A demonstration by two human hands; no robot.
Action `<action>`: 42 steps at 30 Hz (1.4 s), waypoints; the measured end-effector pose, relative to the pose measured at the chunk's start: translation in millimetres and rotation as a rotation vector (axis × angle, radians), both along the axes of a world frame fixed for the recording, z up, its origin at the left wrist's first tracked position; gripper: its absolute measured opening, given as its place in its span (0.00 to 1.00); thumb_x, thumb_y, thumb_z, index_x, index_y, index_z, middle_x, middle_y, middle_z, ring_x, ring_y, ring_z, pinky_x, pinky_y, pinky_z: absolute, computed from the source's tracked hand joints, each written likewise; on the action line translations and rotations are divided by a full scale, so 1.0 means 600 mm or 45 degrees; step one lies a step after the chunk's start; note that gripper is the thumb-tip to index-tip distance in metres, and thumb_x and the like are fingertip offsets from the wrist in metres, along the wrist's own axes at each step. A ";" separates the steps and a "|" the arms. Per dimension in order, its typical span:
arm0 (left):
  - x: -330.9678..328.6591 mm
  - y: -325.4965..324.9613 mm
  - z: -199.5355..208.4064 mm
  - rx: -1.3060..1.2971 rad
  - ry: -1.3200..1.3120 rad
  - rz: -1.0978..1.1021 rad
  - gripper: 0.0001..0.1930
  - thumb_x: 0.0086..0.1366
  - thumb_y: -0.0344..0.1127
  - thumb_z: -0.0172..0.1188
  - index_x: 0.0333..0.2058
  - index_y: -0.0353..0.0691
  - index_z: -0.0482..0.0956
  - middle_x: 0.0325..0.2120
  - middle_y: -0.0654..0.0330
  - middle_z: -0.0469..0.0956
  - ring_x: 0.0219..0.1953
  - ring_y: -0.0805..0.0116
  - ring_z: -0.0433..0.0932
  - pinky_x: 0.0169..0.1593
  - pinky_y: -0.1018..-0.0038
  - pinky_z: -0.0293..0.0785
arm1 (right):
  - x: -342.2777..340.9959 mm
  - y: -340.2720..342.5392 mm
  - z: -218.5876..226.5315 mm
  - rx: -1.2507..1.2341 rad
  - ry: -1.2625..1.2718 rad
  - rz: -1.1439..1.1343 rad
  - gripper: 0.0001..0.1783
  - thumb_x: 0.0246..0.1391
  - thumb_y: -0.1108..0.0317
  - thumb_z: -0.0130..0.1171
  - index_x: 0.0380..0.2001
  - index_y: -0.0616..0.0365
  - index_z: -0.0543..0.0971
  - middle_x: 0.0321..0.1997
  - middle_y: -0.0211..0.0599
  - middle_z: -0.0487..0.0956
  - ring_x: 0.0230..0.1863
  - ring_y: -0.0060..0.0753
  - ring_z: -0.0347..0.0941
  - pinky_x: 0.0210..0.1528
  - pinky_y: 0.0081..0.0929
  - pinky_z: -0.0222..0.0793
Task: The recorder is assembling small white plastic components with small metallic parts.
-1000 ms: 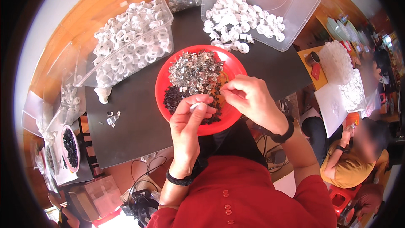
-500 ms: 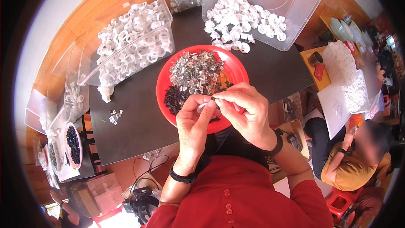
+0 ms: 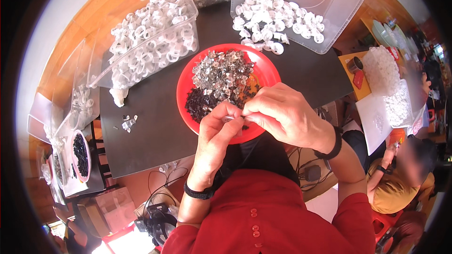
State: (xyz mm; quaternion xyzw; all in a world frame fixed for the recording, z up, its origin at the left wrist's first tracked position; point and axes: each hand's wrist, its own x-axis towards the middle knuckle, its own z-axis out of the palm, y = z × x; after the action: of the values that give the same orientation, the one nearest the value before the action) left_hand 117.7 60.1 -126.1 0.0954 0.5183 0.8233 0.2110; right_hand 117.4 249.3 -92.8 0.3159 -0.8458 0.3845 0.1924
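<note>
My left hand [image 3: 216, 134] is closed, pinching a small whitish plastic part [image 3: 228, 119] between thumb and fingers. Against its fingertips my right hand [image 3: 285, 113] is pinched together too. A tiny dark bit shows where the fingertips meet, but I cannot make out what the right fingers hold. Both hands are above the near side of a round red tray [image 3: 267, 66]. Inside it lie a heap of small shiny metal pieces [image 3: 220, 71], a pile of small black pieces [image 3: 197, 104] and more black pieces at the right, partly hidden by my right hand.
On the dark table [image 3: 150, 146] stands a clear bin [image 3: 141, 59] full of white plastic rings. A tipped clear bin [image 3: 329, 4] spills white parts [image 3: 268, 21] at the back. Loose small pieces [image 3: 128, 123] lie left. A person in a yellow shirt [image 3: 393, 186] sits right.
My right hand has turned, its wrist and forearm swinging outward to the right. Both hands still meet at the fingertips. The whole view has shifted slightly.
</note>
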 end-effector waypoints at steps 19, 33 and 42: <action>0.010 0.019 0.013 0.203 -0.249 -0.048 0.18 0.71 0.34 0.44 0.56 0.34 0.68 0.44 0.60 0.76 0.45 0.72 0.76 0.51 0.74 0.72 | 0.028 -0.019 -0.020 -0.123 -0.062 -0.305 0.06 0.53 0.73 0.58 0.31 0.57 0.71 0.25 0.39 0.75 0.25 0.45 0.72 0.28 0.37 0.67; 0.007 0.022 -0.010 0.230 -0.244 0.002 0.16 0.69 0.32 0.51 0.54 0.38 0.70 0.48 0.62 0.75 0.45 0.74 0.77 0.47 0.76 0.76 | 0.028 -0.024 -0.018 -0.084 0.059 -0.294 0.09 0.51 0.72 0.60 0.36 0.54 0.74 0.29 0.31 0.78 0.26 0.36 0.74 0.33 0.32 0.66; 0.007 0.018 -0.016 0.323 -0.210 0.006 0.17 0.65 0.29 0.56 0.52 0.38 0.71 0.49 0.60 0.75 0.46 0.73 0.76 0.46 0.75 0.76 | 0.035 -0.031 -0.016 -0.185 0.035 -0.293 0.09 0.51 0.73 0.60 0.37 0.54 0.74 0.28 0.32 0.77 0.26 0.38 0.74 0.32 0.34 0.66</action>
State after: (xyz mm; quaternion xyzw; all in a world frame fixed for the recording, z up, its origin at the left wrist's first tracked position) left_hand 122.2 71.1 -135.5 0.0520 0.3911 0.8877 0.2372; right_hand 138.4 230.7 -102.2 0.2074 -0.8437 0.4157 0.2689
